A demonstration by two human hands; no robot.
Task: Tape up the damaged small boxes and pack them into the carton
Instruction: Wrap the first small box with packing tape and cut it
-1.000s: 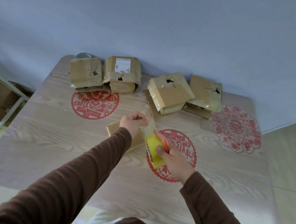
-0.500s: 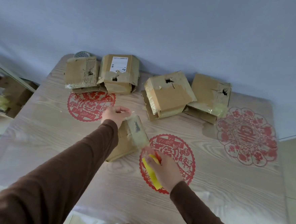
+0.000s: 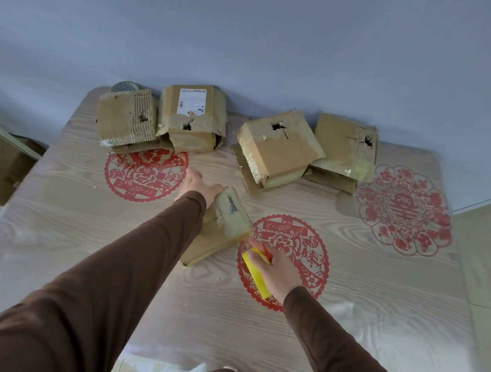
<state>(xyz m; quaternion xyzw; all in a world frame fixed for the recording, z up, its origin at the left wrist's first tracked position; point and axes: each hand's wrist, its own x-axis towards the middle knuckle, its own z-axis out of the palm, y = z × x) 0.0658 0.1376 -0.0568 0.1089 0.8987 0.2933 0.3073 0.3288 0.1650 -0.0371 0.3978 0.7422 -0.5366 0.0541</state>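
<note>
Left hand (image 3: 199, 184) flat on taped small box (image 3: 221, 227), grip spread; right hand (image 3: 276, 270) clasping yellow tape dispenser (image 3: 254, 270), near centre of desk (image 3: 90, 233).

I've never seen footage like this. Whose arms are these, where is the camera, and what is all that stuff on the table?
There is no machine here. A person wears a camera on the head, so you look forward and down along their two brown sleeves.

The left hand rests on the far end of a small cardboard box lying in the middle of the table. The right hand has its grip on a yellow tape dispenser, pressed at the near corner of that box, whose top is covered in glossy tape.

Along the far edge sit four more small boxes, each with a torn hole: one on the left, one with a white label, one tilted and one on the right. Red paper-cut decorations lie flat on the tabletop.
</note>
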